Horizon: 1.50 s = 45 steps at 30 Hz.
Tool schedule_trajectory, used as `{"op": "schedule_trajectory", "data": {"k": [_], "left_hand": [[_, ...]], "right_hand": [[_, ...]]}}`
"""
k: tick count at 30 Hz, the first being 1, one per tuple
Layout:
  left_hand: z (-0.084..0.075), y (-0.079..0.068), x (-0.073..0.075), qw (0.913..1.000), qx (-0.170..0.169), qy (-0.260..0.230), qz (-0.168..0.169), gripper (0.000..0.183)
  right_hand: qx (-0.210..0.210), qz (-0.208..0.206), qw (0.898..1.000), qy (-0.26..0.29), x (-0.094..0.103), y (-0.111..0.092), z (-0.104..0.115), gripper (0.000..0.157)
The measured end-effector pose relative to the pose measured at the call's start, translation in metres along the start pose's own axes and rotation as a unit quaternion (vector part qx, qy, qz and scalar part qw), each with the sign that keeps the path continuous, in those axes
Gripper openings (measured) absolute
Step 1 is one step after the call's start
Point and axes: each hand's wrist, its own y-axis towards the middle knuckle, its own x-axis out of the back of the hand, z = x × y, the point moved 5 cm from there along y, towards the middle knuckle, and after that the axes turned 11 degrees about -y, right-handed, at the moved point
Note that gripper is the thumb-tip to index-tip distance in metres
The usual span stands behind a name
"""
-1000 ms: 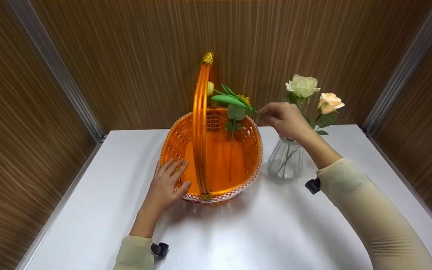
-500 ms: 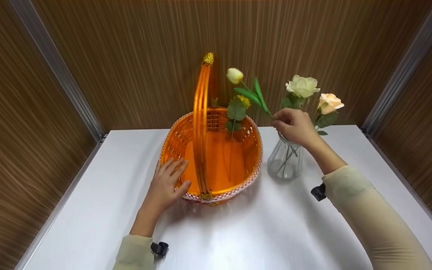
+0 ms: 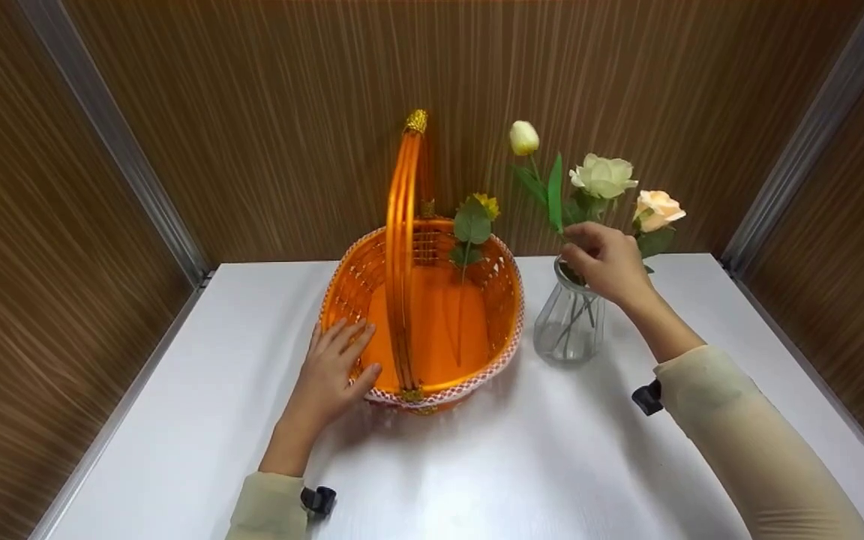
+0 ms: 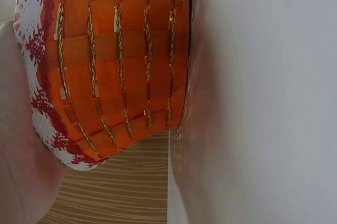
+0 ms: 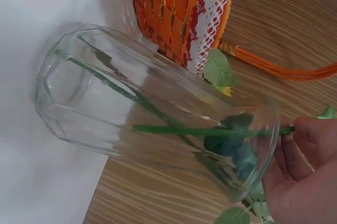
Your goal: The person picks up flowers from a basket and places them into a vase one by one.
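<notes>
My right hand (image 3: 612, 262) pinches the stem of a pale yellow tulip (image 3: 524, 139) just above the mouth of a clear glass vase (image 3: 561, 334). In the right wrist view the cut end of its green stem (image 5: 168, 130) reaches partway down inside the glass, above the bottom. A white rose (image 3: 603, 177) and a peach rose (image 3: 658, 210) stand in the same vase. My left hand (image 3: 334, 371) rests with spread fingers on the near left rim of an orange woven basket (image 3: 436, 322); the left wrist view has the palm against its lace trim (image 4: 39, 71).
Inside the basket leans a sunflower (image 3: 488, 204) with round green leaves, its thin stem on the basket floor. The tall arched handle (image 3: 400, 247) rises over the basket. Brown wood-patterned panels (image 3: 289, 112) enclose the white table (image 3: 492, 472) at the back and sides.
My right hand has carried the tulip rightward from over the basket to the vase; the flower has turned upright and its stem has entered the vase. My left hand stays put.
</notes>
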Motion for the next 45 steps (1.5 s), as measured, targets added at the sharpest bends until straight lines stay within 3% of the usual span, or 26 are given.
{"op": "schedule_trajectory", "data": {"k": [13,20,29,45], "left_hand": [[0.001,0.004,0.001,0.9999,-0.012,-0.006,-0.008,0.059],[0.001,0.003,0.001,1.0000,0.000,-0.009,-0.001,0.059],[0.000,0.002,0.000,1.0000,0.002,-0.005,0.004,0.060],[0.000,-0.001,0.000,0.9999,-0.006,-0.008,-0.009,0.059]], "right_hand": [[-0.023,0.018,0.999,-0.033,0.006,-0.002,-0.008,0.022],[-0.008,0.019,0.998,-0.053,0.004,-0.003,-0.008,0.017],[-0.023,0.026,0.996,-0.079,0.008,-0.006,-0.011,0.019],[-0.032,-0.042,0.997,-0.053,0.020,-0.020,-0.007,0.020]]}}
